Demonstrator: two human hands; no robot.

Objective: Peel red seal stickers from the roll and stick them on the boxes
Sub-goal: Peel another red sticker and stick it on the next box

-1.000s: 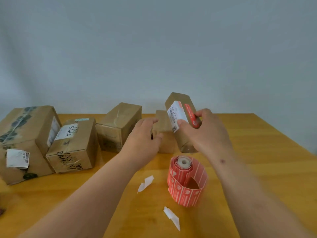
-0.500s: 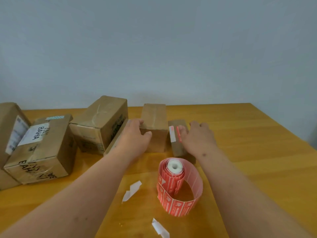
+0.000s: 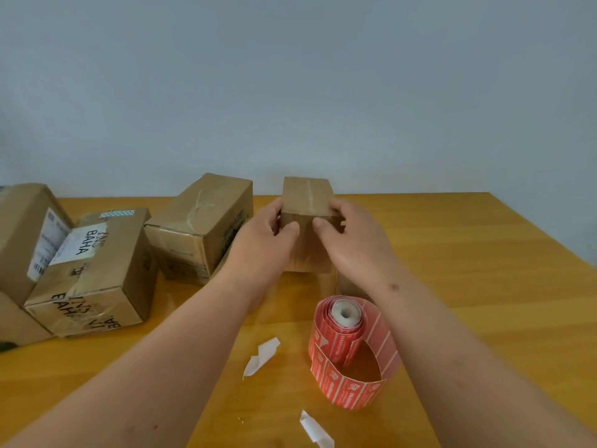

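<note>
A small taped brown box (image 3: 307, 198) stands upright at the middle of the wooden table (image 3: 468, 260). My left hand (image 3: 261, 244) grips its left side and my right hand (image 3: 352, 244) grips its right side, thumbs on the near face. The roll of red seal stickers (image 3: 347, 347) stands on end in front of the box, its strip loosely unwound in a loop. The box with the red sticker lies mostly hidden behind my right wrist; only a brown corner (image 3: 350, 286) shows.
A medium brown box (image 3: 200, 227) lies left of my hands. Further left sit a box with a white "BAHA" label (image 3: 93, 273) and a larger box (image 3: 22, 231) at the frame edge. Two white backing scraps (image 3: 261, 355) (image 3: 315, 428) lie near the roll.
My right hand set the stickered box down on the table and let go. Both hands have closed on the small upright box in the middle.
</note>
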